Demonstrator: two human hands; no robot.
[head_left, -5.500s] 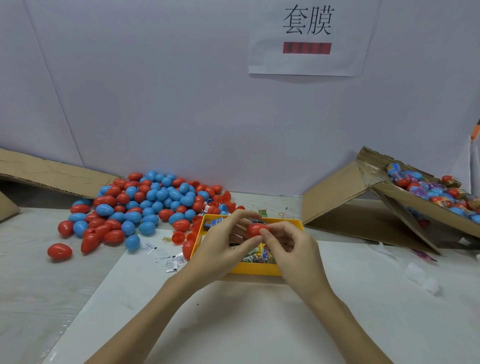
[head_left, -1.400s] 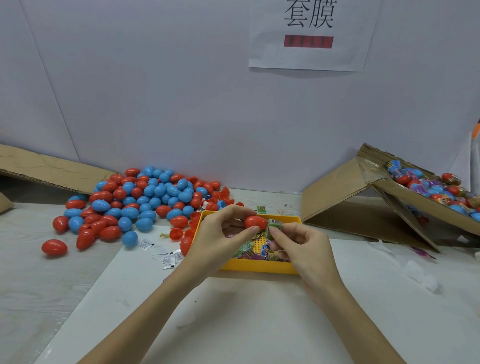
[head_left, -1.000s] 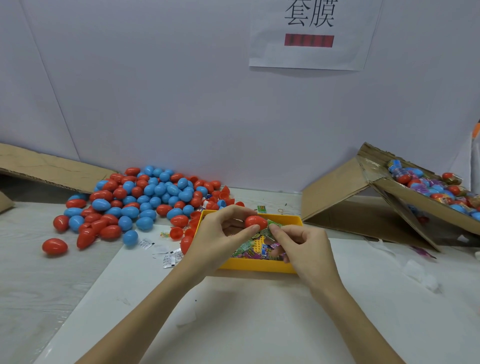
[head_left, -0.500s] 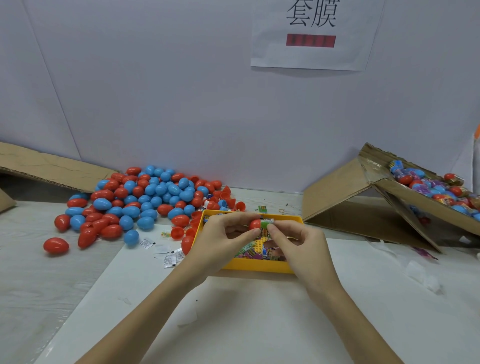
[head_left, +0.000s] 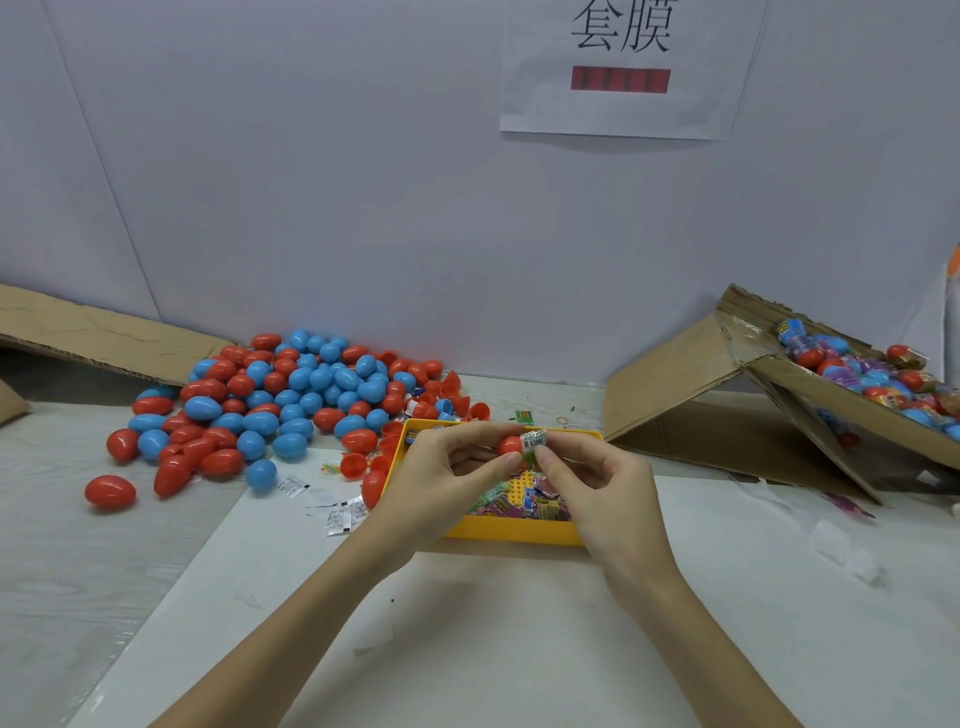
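Over the yellow tray (head_left: 511, 533) our left hand (head_left: 447, 480) pinches the red egg (head_left: 510, 446) steady, so our right hand (head_left: 597, 486) can apparently slip the gripped printed sleeve (head_left: 534, 443) over its end.

Left forearm (head_left: 291, 623): bare, enters at the lower left and runs up and rightward; wrist nearly straight

Left hand (head_left: 452, 467): back toward the camera, fingers curled; index finger lies over the top and thumb tip presses from below, pinching a small red plastic egg (head_left: 510, 445) at its left end

Right forearm (head_left: 701, 639): bare, enters at the lower right and runs up and leftward; wrist bent slightly inward

Right hand (head_left: 597, 483): back toward the camera, other fingers loosely curled; thumb and index finger pinch a printed clear film sleeve (head_left: 534, 442) sitting on the egg's right end

Both hands: level with each other, fingertips almost meeting at the centre
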